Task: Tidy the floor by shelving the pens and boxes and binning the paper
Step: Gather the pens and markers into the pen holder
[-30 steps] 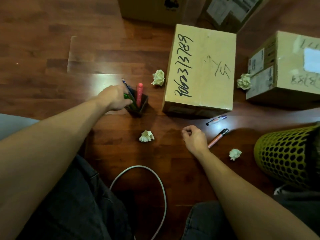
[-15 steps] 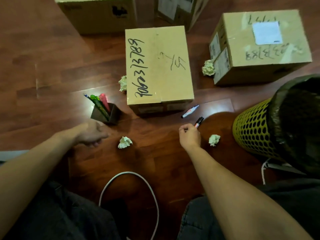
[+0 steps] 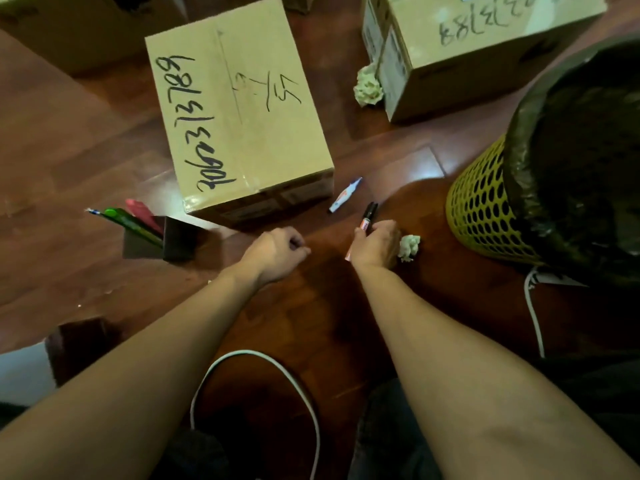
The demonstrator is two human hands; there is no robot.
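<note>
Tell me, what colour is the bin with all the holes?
Yellow, lined with a black bag; the bin shows clearly in the head view, at the right.

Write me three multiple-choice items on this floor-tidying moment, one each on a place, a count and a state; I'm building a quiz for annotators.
1. Where does the blue-and-white pen lie?
A. In the pen holder
B. On the floor by the near corner of the numbered cardboard box
C. Inside the bin

2. How many crumpled paper balls are in view?
A. Two
B. Four
C. Five

3. What is the right hand doing?
A. Resting open and empty
B. Gripping a black-capped marker
C. Lifting a box

Answers:
1 B, the pen lies flat on the floor beside the numbered cardboard box.
2 A, one paper ball lies by the right hand and another paper ball sits against the far box.
3 B, the fingers close round the black-capped marker, whose cap sticks out beyond them.
</note>
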